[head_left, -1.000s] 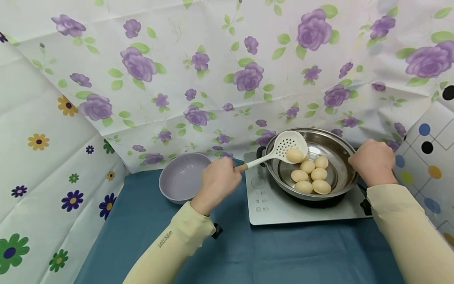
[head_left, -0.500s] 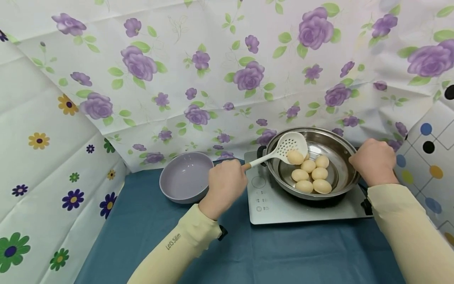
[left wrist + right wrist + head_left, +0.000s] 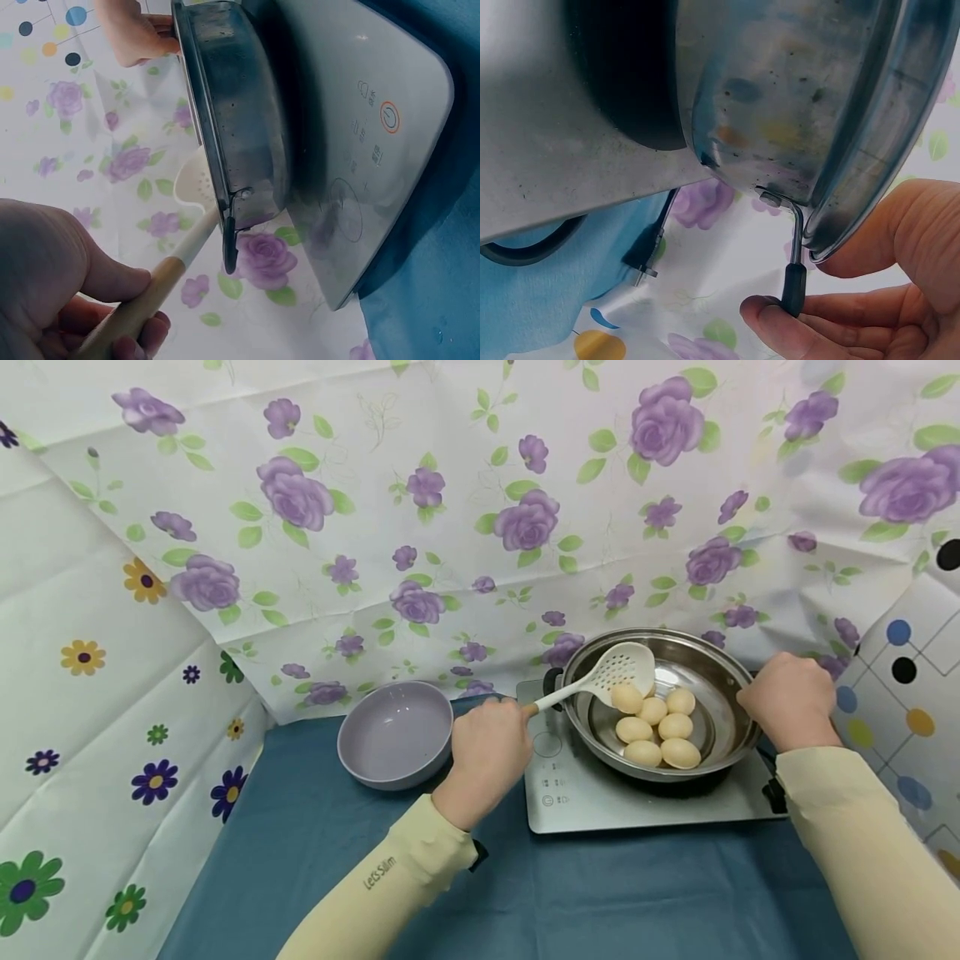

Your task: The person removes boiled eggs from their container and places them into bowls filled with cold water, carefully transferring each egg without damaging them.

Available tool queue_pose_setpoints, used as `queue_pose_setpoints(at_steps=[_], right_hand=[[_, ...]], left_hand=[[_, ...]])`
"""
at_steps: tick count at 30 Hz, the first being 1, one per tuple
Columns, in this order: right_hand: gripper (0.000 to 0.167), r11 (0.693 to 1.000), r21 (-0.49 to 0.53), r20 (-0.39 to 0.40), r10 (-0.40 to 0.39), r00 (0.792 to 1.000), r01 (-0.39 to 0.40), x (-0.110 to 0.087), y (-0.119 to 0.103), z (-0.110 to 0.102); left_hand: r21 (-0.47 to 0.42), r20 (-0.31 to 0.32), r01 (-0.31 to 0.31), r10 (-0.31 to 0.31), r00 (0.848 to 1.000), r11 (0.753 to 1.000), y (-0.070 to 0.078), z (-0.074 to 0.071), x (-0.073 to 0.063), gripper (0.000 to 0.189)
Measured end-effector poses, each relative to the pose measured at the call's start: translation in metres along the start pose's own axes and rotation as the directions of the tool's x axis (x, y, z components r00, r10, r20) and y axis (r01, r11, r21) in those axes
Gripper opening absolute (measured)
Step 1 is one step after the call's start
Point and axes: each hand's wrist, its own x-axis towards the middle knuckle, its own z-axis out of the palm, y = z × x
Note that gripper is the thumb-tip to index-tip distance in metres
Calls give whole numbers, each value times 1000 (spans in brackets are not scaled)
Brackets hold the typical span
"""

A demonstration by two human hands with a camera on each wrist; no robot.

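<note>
My left hand [image 3: 491, 756] grips the wooden end of a white slotted skimmer [image 3: 626, 667], and in the left wrist view the thumb lies along the handle [image 3: 154, 289]. The skimmer's perforated head is over the left back of a steel pan [image 3: 720, 714]. It tilts, with one egg [image 3: 627, 697] at its front edge. Several more light-brown eggs [image 3: 678, 753] lie together in the pan. My right hand [image 3: 791, 702] holds the pan's right side. Seen from the right wrist, its thumb is at the rim and its fingers are around the black handle [image 3: 793, 289].
Under the pan is a flat white induction cooker [image 3: 600, 810]. A purple bowl [image 3: 393, 735] stands left of it on the blue tablecloth [image 3: 300, 860]. Floral sheeting rises close behind. A black plug [image 3: 643, 251] hangs near the cooker's right side.
My left hand has moved right and slightly down. The skimmer head has shifted a little right and tilted, and the egg on it sits lower, nearer the others. My right hand stays put.
</note>
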Motion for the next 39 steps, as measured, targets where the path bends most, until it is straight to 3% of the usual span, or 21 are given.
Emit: queue_pose_setpoints(at_steps=[12, 18, 22, 25, 28, 31, 35, 39], right_hand=[[29, 1000, 17, 11, 3, 1000, -4, -4, -3, -2], [31, 1000, 18, 29, 2, 1000, -3, -4, -2, -2], [32, 1000, 25, 33, 7, 999, -8, -3, -2, -1], [31, 999, 32, 34, 0, 999, -1, -2, -1, 1], [31, 1000, 31, 37, -1, 999, 0, -3, -1, 2], [31, 1000, 23, 45, 2, 999, -3, -4, -2, 1], [31, 1000, 18, 57, 8, 998, -9, -4, -2, 0], [31, 1000, 18, 51, 1, 999, -2, -5, -3, 0]], left_hand=[[31, -128, -45, 49, 991, 998, -3, 1, 1, 18], [28, -176, -39, 43, 983, 999, -9, 0, -2, 21], [-16, -167, -20, 17, 986, 1000, -17, -5, -5, 23], [-126, -97, 23, -35, 995, 992, -24, -11, -8, 25], [-296, 43, 109, -100, 994, 949, -33, -16, -11, 26], [-442, 196, 224, -150, 969, 869, -43, -18, -13, 24], [-515, 324, 341, -190, 927, 786, -56, -19, -18, 22], [-516, 380, 423, -244, 892, 744, -70, -20, -24, 26]])
